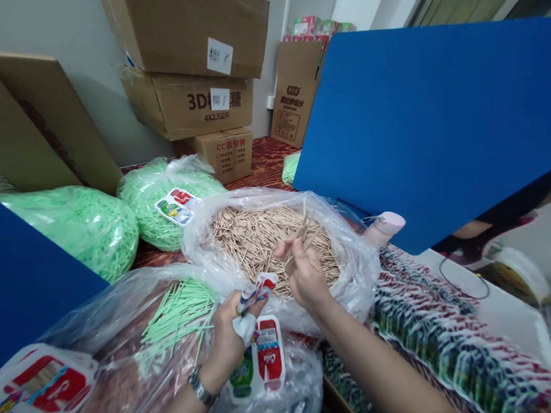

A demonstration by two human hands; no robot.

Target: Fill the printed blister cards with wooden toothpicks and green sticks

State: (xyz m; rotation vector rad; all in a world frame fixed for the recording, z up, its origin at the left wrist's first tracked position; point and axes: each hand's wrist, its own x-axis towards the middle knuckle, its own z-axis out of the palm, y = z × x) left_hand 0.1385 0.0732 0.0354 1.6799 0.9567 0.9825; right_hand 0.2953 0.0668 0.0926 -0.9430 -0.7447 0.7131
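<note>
My left hand (226, 333), with a watch at its wrist, is closed around a crumpled printed packet (258, 293) in white, red and blue. Above the open plastic bag (362, 273), my right hand (309, 277) pinches a few thin brown sticks (302, 230). Many more brown sticks (249, 234) fill this bag. Left of my left hand, light green sticks (179, 314) lie on clear plastic. A flat packet (269, 351) printed with red and green bottle shapes lies just beyond my left wrist, partly behind the hand.
Bags of green strands (164, 203) stand at the back left before stacked cardboard boxes (203, 103). A blue panel (432, 122) rises at right, another (12, 281) at left. Rows of printed packets (451, 339) lie at right near a pinkish cylinder (386, 227). Another person's arm (470, 228) shows behind the panel.
</note>
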